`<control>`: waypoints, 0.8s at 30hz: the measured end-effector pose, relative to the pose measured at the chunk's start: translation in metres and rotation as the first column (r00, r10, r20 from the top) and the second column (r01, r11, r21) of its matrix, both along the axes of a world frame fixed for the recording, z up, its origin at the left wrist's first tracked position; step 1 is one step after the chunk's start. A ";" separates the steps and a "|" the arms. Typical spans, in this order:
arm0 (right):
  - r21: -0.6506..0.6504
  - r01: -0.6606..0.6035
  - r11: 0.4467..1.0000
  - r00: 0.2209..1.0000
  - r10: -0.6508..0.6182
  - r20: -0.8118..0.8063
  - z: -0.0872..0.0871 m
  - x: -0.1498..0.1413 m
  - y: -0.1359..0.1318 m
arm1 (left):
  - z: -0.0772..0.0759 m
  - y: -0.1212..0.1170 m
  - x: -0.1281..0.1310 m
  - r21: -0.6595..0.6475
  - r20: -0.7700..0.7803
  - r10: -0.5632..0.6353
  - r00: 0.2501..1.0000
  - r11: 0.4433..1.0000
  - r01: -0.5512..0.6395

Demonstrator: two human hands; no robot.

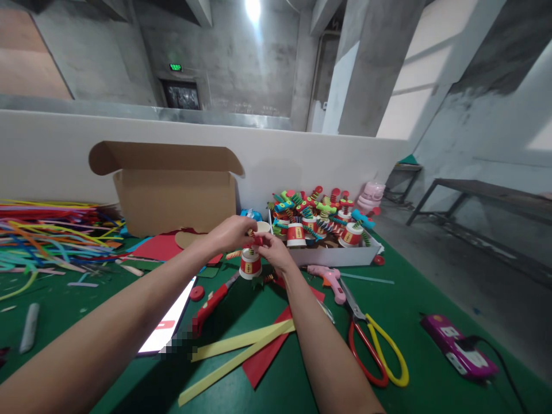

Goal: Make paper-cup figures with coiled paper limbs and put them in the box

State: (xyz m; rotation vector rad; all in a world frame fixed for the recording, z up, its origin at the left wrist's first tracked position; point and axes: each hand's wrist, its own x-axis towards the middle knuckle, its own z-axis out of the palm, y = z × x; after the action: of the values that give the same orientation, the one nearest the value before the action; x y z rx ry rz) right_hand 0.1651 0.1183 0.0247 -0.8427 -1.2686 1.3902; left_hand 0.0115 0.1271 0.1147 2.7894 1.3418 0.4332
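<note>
**Both hands meet above an upright paper-cup figure at the middle of the frame**

The left hand [232,234] and the right hand [275,253] come together at mid-frame, fingertips nearly touching, pinched around the top parts of a paper-cup figure [250,265]. A small red piece [260,237] shows at the right fingers; exactly what the left fingertips grip is too small to tell. The figure lies straight below the fingertips — wide rim down, long axis close to vertical — so the hands work at the upper end of that axis. Neither hand is clearly nearer: the left reaches over from the upper left, the right closes in from the right. Whether the cup rests on the surface [414,310] or hangs just above it, I cannot tell.

An orange-striped spring [233,255] sticks out on the cup's left. Just lower left lies a red-handled tool [213,303], its metal end pointing towards the cup, with a red disc [197,293] beside it. Yellow strips [239,343] cross the lower centre.

Farther right — past the right forearm — are a pink glue gun [330,279] and scissors [379,351]. Behind them, a white tray [336,257] holds similar cup figures [296,234].
</note>
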 end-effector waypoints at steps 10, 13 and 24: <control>0.002 -0.009 1.000 0.999 0.009 0.031 -0.001 0.001 -0.001 | 0.010 -0.001 -0.033 -0.114 0.400 0.181 0.898 0.982 -0.148; 0.006 -0.005 1.000 1.000 0.005 0.016 -0.001 0.001 0.000 | -0.003 0.002 -0.038 -0.299 0.432 0.278 0.858 0.942 -0.154; 0.047 0.037 0.998 0.997 -0.041 0.068 0.011 0.005 -0.004 | -0.031 0.000 -0.031 -0.378 0.603 0.186 0.776 0.923 0.073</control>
State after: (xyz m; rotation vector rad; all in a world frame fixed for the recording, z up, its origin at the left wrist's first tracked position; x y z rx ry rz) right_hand 0.1698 0.1141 0.0357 -0.8853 -1.3248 1.3061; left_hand -0.0198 0.1274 0.0835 2.0040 1.1762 0.8995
